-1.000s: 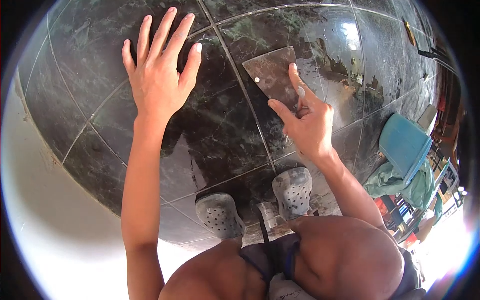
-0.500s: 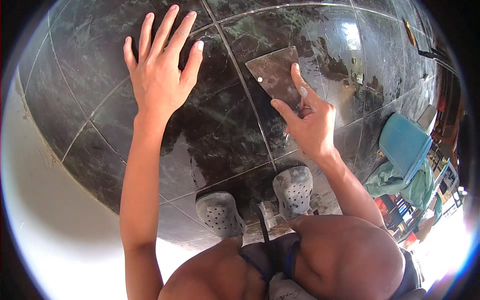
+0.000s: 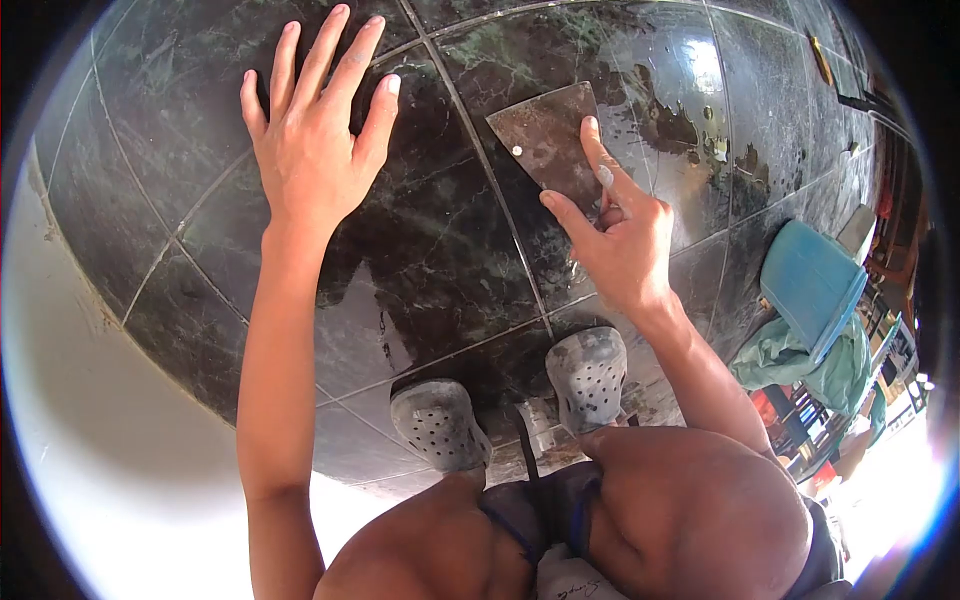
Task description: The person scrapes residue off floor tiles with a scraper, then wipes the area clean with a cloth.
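Dark marbled floor tiles [image 3: 440,220] with pale grout lines fill the middle of the view. My left hand [image 3: 315,140] lies at the upper left with its fingers spread, over the tiles, holding nothing. In my right hand [image 3: 625,230] is a flat metal scraper blade [image 3: 550,135], gripped between thumb and fingers, with the index finger stretched along its face. The blade's wide edge points to the upper left, beside a grout line. A small white spot shows on the blade, and pale residue sticks to my right index finger. The scraper's handle is hidden by my hand.
Grey perforated clogs [image 3: 440,425] are on my feet below the hands. Wet patches [image 3: 670,125] shine right of the blade. At the right stand a blue plastic container [image 3: 808,280], a green cloth [image 3: 820,370] and assorted items. A white wall [image 3: 110,400] borders the left.
Both hands have shifted slightly up in the view, my left hand also a little to the left. The scraper has moved slightly up and left with my right hand.
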Demonstrator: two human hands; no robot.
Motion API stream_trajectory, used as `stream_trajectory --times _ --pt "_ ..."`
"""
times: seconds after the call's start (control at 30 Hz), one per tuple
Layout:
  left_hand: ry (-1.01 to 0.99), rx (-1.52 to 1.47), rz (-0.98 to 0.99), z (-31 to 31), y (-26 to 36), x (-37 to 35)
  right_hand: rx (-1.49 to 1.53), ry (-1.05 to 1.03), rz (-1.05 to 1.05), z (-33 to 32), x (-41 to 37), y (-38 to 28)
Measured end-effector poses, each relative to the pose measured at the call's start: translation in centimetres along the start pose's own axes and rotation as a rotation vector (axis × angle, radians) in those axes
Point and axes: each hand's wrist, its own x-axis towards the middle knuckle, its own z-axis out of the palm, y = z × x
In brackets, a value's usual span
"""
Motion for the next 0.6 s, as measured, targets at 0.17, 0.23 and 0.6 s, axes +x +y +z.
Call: stream_trajectory --times 0.17,0.23,0.6 --pt "0.026 -0.004 0.019 0.33 -0.22 -0.11 -0.027 0.020 -0.056 0.07 0.21 0.37" --pt "0.026 -0.011 0.019 0.39 -0.22 -0.18 -0.006 0.017 -0.036 -0.10 0.01 0.14" --pt "0.010 -0.002 0.014 0.18 -0.27 -0.11 -0.032 0.022 -0.063 -0.38 0.19 0.24"
